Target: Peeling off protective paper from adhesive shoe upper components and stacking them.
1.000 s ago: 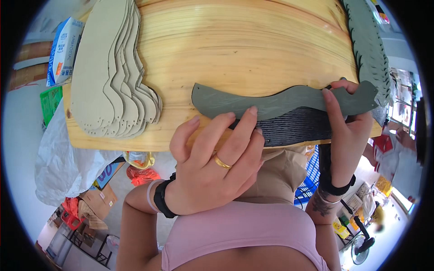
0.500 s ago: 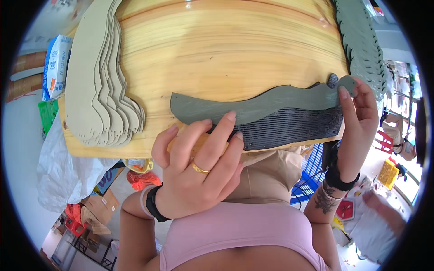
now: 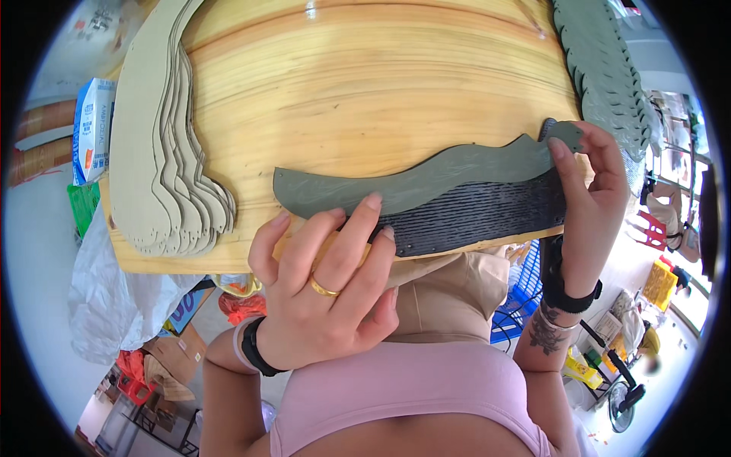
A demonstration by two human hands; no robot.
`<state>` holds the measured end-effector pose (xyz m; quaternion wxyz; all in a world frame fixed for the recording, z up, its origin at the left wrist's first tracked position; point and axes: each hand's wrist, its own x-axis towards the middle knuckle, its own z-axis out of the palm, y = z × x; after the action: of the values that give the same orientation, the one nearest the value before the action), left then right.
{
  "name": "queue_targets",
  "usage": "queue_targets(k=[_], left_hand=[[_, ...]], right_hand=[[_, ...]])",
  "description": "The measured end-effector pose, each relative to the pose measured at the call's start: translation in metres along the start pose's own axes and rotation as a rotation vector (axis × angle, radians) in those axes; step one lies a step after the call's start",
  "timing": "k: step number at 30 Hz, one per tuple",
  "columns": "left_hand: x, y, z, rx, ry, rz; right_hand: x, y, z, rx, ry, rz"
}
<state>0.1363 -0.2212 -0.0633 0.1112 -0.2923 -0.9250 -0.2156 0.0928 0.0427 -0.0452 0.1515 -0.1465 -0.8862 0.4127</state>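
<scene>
I see a grey wavy-edged cut piece (image 3: 426,177) lying along the near edge of the wooden table (image 3: 365,84), set on top of a black ribbed piece (image 3: 487,217) whose lower half shows below it. The two pieces overlap and touch along their length. The left hand (image 3: 324,297) rests on the near left end of the pair, fingers spread and laid flat, fingertips pressing on the grey piece and the ribbed one; it grips nothing between the fingers, and a gold ring sits on one of them. The right hand (image 3: 590,206) takes the right end of the grey piece, thumb on top near its notched tip, fingers curled behind the edge in a pinch. On the table's left edge lies a fanned stack of tan cut pieces (image 3: 164,152). Along the far right edge runs a stack of grey pieces (image 3: 609,68). Beyond the left edge stands a blue and white carton (image 3: 91,129).
</scene>
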Motion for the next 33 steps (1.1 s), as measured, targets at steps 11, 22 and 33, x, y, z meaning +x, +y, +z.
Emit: queue_targets(k=[11, 22, 33], left_hand=[[-0.002, -0.001, -0.001, 0.017, -0.015, 0.011], [0.003, 0.002, -0.003, -0.045, -0.019, -0.067], [0.009, -0.005, -0.02, -0.143, -0.135, -0.032]], right_hand=[[0.008, 0.005, -0.014, 0.032, -0.06, 0.019], [0.013, 0.012, -0.005, 0.157, -0.033, 0.061], [0.008, 0.007, -0.003, -0.102, 0.009, -0.044]])
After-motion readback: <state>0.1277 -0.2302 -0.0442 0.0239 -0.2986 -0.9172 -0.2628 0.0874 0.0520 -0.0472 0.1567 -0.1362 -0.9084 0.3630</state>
